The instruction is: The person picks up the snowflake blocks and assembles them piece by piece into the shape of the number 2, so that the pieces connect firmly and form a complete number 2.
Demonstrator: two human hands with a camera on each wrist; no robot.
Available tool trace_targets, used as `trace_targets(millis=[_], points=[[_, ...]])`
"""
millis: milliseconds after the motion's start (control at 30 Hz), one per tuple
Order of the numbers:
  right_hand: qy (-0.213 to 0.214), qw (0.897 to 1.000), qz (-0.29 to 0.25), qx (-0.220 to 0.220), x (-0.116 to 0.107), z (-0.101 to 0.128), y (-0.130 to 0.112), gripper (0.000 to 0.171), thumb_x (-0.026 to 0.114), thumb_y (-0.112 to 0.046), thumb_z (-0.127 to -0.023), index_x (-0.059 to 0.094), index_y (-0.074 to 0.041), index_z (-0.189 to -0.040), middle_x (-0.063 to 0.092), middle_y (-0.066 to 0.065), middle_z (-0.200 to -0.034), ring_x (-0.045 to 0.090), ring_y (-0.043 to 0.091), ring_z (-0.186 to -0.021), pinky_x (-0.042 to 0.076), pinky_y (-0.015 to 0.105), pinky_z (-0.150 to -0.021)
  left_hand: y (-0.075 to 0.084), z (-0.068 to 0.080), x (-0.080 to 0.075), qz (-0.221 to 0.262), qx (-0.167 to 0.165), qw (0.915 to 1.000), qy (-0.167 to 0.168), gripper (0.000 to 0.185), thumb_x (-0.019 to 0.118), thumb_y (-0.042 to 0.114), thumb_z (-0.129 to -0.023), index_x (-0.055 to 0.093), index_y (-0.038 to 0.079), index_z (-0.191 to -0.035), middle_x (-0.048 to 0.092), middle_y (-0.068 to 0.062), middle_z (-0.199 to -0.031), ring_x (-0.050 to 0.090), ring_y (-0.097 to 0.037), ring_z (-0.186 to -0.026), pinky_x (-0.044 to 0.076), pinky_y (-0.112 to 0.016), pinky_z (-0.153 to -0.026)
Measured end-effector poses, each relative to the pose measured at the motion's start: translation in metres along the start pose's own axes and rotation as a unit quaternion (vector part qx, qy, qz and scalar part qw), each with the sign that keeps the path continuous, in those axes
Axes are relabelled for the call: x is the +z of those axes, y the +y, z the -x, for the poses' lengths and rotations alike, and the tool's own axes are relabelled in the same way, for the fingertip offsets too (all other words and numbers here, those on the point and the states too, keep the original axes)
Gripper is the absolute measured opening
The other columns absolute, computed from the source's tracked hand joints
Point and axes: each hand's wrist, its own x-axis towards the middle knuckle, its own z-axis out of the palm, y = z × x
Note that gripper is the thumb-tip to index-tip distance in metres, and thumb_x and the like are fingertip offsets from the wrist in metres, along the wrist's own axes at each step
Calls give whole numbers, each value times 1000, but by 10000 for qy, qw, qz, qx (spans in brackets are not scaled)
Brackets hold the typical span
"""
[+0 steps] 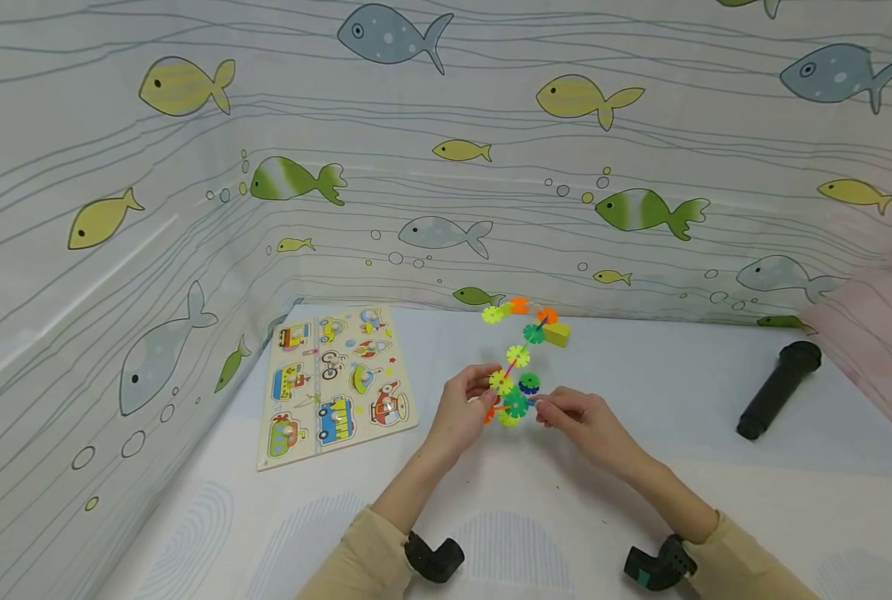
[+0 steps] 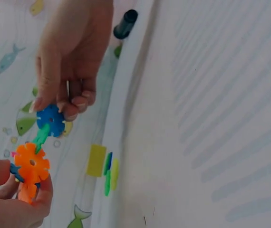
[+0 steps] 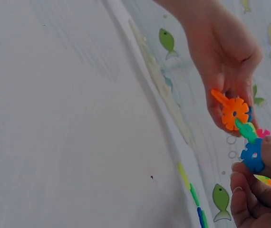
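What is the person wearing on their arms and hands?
Both arms have long beige sleeves. A black camera is worn at each wrist, the right one with a small green mark. The left hand and right hand are bare.

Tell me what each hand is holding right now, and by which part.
Both hold one snowflake-disc chain. The left hand grips its orange disc end; the right hand pinches the blue disc by its rim.

A fish-printed curtain (image 1: 446,167) walls in the pale table (image 1: 536,517) on three sides.
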Motion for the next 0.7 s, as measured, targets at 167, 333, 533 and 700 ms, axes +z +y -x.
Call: trace_targets(millis=[167, 333, 533, 700], points=[[13, 9981, -393, 466, 0, 0, 0, 26, 66, -27, -97, 76, -11, -116, 71, 14, -97, 64, 19, -86, 56, 27, -77, 0, 1, 0, 57, -11, 10000, -40, 36, 51, 1, -98, 61, 6, -132, 63, -12, -117, 62, -21, -102, 55, -27, -87], [17, 9955, -634, 701, 2, -1, -1, 26, 66, -31, -97, 77, -12, -110, 75, 14, -98, 69, 26, -91, 59, 34, -82, -1, 0, 0, 113, 78, 9999, -67, 35, 55, 8, -99, 60, 3, -132, 64, -13, -115, 63, -21, -101, 54, -25, -84], [112, 9965, -626, 549, 2, 0, 2, 23, 69, -28, -94, 78, -14, -111, 75, 13, -98, 67, 21, -89, 58, 38, -82, -1, 0, 1, 57, 318, 9995, -45, 32, 59, 9, -99, 60, 1, -131, 65, -15, -114, 64, -25, -102, 56, -27, -83], [231, 9962, -693, 470, 5, 0, 3, 23, 70, -26, -94, 78, -12, -111, 75, 14, -98, 67, 18, -86, 58, 37, -80, 0, 2, 2, -110, 408, 9991, 23, 33, 60, 6, -98, 61, 1, -131, 65, -13, -116, 61, -25, -108, 55, -33, -91]])
